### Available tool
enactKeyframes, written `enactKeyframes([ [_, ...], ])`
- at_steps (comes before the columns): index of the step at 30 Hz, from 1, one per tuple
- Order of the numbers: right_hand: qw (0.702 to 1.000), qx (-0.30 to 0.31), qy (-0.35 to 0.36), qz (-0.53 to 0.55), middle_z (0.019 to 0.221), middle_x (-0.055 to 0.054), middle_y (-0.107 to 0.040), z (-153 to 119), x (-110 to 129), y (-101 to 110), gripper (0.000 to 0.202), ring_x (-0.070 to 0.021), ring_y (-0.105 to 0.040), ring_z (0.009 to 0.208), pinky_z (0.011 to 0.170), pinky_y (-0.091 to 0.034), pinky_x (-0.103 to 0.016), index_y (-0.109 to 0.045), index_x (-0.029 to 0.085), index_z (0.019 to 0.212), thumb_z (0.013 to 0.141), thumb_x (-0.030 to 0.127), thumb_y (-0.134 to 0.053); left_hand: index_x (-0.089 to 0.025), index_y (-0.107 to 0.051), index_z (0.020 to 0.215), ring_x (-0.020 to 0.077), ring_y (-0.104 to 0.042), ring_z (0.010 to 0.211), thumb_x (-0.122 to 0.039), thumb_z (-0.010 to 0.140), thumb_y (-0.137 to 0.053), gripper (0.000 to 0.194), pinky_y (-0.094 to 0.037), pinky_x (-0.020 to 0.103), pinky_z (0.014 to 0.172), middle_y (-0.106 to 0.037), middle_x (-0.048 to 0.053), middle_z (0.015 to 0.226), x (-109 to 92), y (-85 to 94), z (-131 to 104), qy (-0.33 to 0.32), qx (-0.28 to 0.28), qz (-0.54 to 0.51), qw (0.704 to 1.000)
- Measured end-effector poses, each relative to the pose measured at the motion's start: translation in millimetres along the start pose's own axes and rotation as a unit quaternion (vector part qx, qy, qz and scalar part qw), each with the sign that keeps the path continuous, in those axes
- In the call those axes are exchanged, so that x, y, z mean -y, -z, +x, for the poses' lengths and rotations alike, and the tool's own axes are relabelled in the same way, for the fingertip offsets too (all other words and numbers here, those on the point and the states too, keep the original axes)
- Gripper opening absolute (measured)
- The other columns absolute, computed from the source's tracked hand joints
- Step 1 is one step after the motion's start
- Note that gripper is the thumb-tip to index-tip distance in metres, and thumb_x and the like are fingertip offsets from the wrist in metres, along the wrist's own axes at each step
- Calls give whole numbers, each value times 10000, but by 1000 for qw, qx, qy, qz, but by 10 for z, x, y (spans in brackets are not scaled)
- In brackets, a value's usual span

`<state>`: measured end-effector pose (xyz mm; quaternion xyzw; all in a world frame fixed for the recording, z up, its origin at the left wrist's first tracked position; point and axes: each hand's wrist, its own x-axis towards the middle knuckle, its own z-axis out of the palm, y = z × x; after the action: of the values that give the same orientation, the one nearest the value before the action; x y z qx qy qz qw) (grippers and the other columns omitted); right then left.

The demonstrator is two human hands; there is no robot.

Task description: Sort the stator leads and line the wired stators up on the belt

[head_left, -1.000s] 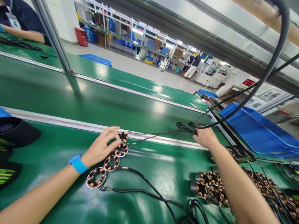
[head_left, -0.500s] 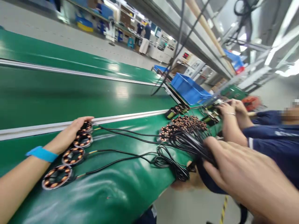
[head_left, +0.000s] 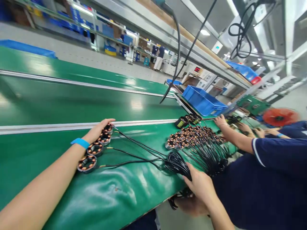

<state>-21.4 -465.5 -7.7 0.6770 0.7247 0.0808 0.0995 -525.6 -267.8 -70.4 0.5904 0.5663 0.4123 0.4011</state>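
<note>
My left hand (head_left: pixel 99 131), a blue band at its wrist, curls along the far end of a row of several ring-shaped motor stators (head_left: pixel 87 163) with copper windings. Its fingers wrap round the farthest stator and are partly hidden. Black cables run right from these stators to a looped cable bundle (head_left: pixel 177 162) near the table's front edge. My right hand (head_left: pixel 200 183) is closed on the near end of that bundle, thumb on top. Just beyond lies a dense group of more stators (head_left: pixel 189 135), their cables (head_left: pixel 211 156) fanned toward the front edge.
A co-worker in a dark sleeve (head_left: pixel 283 151) stands close on the right, one hand (head_left: pixel 220 121) over the far parts. Blue bin (head_left: pixel 202 99) stands behind the stators. A black cable (head_left: pixel 176 48) hangs overhead. White rail (head_left: pixel 144 123) crosses the green table (head_left: pixel 134 198).
My right hand has brought the cable bundle left and down to the table, beside the stator group. My left hand and its row of stators have shifted right. The co-worker's arm has reached farther forward.
</note>
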Motion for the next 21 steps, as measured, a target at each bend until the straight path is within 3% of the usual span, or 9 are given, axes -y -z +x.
enactKeyframes([
  [3, 997, -36, 57, -24, 1152, -137, -778, 82, -409, -34, 496, -294, -776, 819, 718, -597, -396, -584, 175, 1469, 996, 316, -548, -170, -610, 1418, 351, -660, 1229, -991, 787, -273, 1089, -477, 522, 1175, -719, 150, 1296, -46, -141, -177, -7, -10, -8, 1000],
  [5, 993, -70, 89, -35, 1141, -154, -772, 177, -588, -184, 494, -314, -769, 878, 757, -602, -434, -596, 162, 1452, 988, 321, -534, -199, -624, 1410, 348, -649, 1260, -994, 784, -306, 1061, -466, 500, 1188, -718, 139, 1316, -78, -269, -332, -12, -11, -13, 1000],
  [9, 962, -237, 126, -48, 1351, -263, -659, 269, -652, -583, 593, -415, -683, 1174, 909, -559, -578, -505, 106, 1488, 1042, 477, -387, -245, -556, 1488, 345, -606, 1350, -1003, 765, -382, 1062, -435, 493, 1218, -684, 131, 1405, -117, -457, -582, -7, -14, -22, 1000],
  [12, 940, -305, 147, -40, 1423, -294, -594, 261, -608, -584, 771, -463, -637, 1232, 906, -529, -632, -350, 106, 1588, 1056, 652, -242, -233, -470, 1543, 354, -590, 1377, -985, 792, -370, 1067, -428, 523, 1221, -595, 164, 1515, -148, -386, -729, 9, -60, -24, 998],
  [15, 932, -301, 201, 19, 1414, -227, -614, 320, -505, -174, 680, -405, -644, 1235, 930, -522, -573, -364, 199, 1590, 1074, 637, -298, -227, -460, 1512, 335, -594, 1353, -895, 888, -346, 921, -451, 501, 1193, -554, 158, 1539, -269, -181, -1085, 24, -147, -22, 989],
  [17, 922, -293, 241, 76, 1436, -174, -608, 435, -353, 257, 562, -357, -624, 1277, 994, -504, -527, -439, 250, 1540, 1083, 574, -403, -252, -552, 1377, 292, -619, 1266, -816, 945, -383, 730, -492, 430, 1124, -626, 103, 1422, -401, -111, -1520, 18, -185, -8, 982],
  [18, 914, -299, 255, 103, 1440, -157, -607, 521, -252, 495, 512, -341, -614, 1291, 1029, -491, -513, -487, 259, 1502, 1082, 549, -446, -263, -636, 1202, 259, -647, 1140, -758, 958, -474, 574, -525, 371, 1030, -700, 61, 1226, -469, -128, -1781, 9, -180, 6, 984],
  [19, 903, -315, 263, 125, 1431, -146, -613, 627, -139, 742, 470, -331, -612, 1293, 1063, -477, -506, -535, 258, 1458, 1078, 531, -485, -270, -664, 1007, 210, -649, 937, -678, 975, -546, 426, -539, 312, 871, -715, 20, 1004, -530, -185, -2051, -23, -99, 42, 994],
  [21, 874, -376, 264, 154, 1371, -139, -654, 897, 96, 1249, 405, -318, -628, 1265, 1104, -466, -498, -623, 234, 1359, 1063, 504, -562, -278, -665, 836, 159, -611, 781, -546, 987, -631, 310, -498, 271, 746, -695, -9, 835, -613, -403, -2537, -116, 141, 47, 982],
])
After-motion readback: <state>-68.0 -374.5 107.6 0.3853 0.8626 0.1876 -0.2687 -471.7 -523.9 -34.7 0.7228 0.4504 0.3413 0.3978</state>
